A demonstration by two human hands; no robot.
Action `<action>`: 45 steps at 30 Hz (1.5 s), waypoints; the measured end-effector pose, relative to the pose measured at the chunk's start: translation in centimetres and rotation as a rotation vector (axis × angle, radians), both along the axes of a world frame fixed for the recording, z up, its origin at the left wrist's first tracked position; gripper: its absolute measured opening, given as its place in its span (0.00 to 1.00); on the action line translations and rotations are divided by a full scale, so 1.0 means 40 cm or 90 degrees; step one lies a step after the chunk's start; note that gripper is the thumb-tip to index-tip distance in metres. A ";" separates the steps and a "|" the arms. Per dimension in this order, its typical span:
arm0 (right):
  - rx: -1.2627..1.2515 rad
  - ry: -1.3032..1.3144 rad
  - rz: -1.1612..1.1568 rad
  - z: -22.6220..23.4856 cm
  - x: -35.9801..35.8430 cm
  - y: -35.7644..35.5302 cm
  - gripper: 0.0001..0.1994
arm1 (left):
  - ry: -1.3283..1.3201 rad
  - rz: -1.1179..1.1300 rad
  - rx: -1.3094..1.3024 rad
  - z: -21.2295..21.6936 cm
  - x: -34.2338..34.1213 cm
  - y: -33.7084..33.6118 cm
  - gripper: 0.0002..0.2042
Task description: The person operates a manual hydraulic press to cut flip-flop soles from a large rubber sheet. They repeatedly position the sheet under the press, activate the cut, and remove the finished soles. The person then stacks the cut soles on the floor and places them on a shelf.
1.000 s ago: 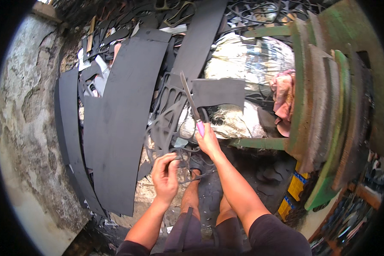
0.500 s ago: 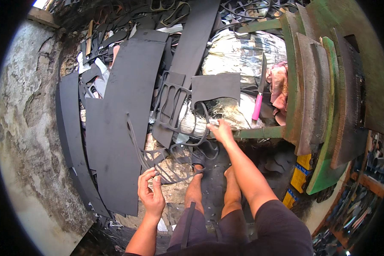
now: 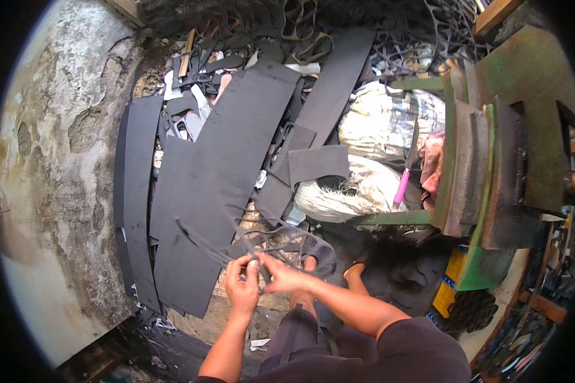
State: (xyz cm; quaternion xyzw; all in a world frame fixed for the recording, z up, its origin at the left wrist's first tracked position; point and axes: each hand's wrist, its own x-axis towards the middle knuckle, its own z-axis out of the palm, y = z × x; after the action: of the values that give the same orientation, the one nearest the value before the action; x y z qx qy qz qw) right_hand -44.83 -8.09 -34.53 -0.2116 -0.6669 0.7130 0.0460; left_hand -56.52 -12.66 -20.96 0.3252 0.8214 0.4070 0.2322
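Observation:
My left hand is closed, its thumb and fingers pinching thin black cut-out foam offcuts, sheet remnants reduced to looping strips. Right beside it, my right hand is closed on the same bunch, fingertips meeting the left ones. Motion smears the strips, so which strand each hand grips is hard to tell. The loops hang over my feet and the littered ground. Beyond the hands, a short dark sheet piece with a curved edge rests against a white woven sack. A pink-handled knife lies on the sack.
Large dark foam sheets lean at the left, near a peeling wall. A green metal frame holding upright boards stands at the right, with yellow boxes below. Piled offcuts fill the back.
My right hand has drawn back from beside the sack to my left hand, bringing an offcut frame with it. The view has shifted, moving the surroundings rightward and down.

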 end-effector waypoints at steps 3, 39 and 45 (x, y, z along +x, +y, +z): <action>0.140 -0.170 0.092 0.144 -0.017 -0.040 0.42 | 0.026 -0.033 0.026 0.083 0.020 0.046 0.06; -0.379 -0.906 -1.299 0.299 0.852 -1.189 0.20 | 0.406 -0.863 -0.441 -0.233 -0.100 0.402 0.22; -0.732 -1.013 -1.271 0.112 0.402 -1.802 0.19 | 0.395 -1.164 -0.292 -0.225 0.251 0.420 0.15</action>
State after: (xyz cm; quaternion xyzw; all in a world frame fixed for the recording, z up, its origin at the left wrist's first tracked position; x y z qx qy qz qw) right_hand -28.75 -80.17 -30.04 -0.9224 0.2982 0.2404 0.0496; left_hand -46.49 4.15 -29.98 0.8728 0.3383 -0.2007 0.2890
